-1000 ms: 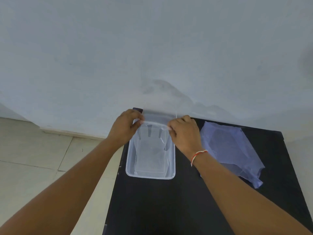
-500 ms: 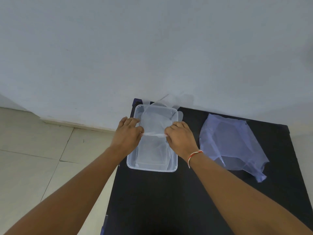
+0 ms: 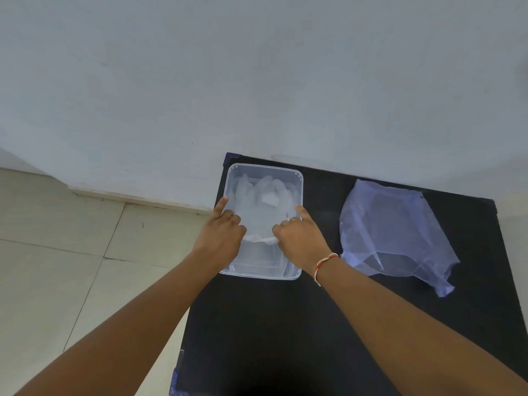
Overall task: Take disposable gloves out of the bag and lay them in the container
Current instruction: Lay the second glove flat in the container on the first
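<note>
Both hands, left (image 3: 221,234) and right (image 3: 298,237), had a pinching grip on the glove (image 3: 261,221), lowering it into the container (image 3: 299,192); bag (image 3: 391,232) at 3 o'clock. We'd release flat, fingers spread.

A black table (image 3: 285,324) carries a clear plastic container (image 3: 299,224) and, well apart, a crumpled translucent bag (image 3: 394,235).

You have one clear container (image 3: 298,224), one blue bag (image 3: 394,232), one glove (image 3: 258,221), two hands, left (image 3: 221,237) and right (image 3: 301,238), one wrist thread (image 3: 323,264).
</note>
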